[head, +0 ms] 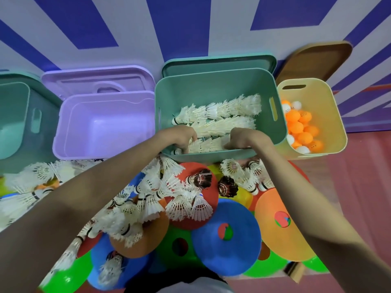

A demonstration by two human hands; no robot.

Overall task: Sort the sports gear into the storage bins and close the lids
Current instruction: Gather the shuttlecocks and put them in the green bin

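Both hands are down inside the green bin [213, 85], at its near wall, working on one nested row of white shuttlecocks [208, 144] that lies flat along the bin's floor. The row's long axis runs left to right, parallel to the two rows of shuttlecocks [224, 114] already laid behind it, cork end toward the left and feather end toward the right. The left hand [184, 137] has its fingers curled down over the cork end; the right hand [240, 138] has its fingers bent round the feather end. Each grip looks closed on the row, though the bin's rim hides the fingertips, so how firm the hold is I cannot tell. So the thing in hand lies straight between the two grips, and setting it down probably asks only for a short drop against the near wall. What comes next turns on the loose shuttlecocks [152, 199] heaped on the floor, on top of flat coloured discs [227, 235], just before the bin: most lie below and toward the left arm, pointing every way, so the left hand is nearer them. The purple bin [69, 144] stands beside to the left, the yellow bin [336, 123] with ping-pong balls [300, 127] to the right; every lid is off.
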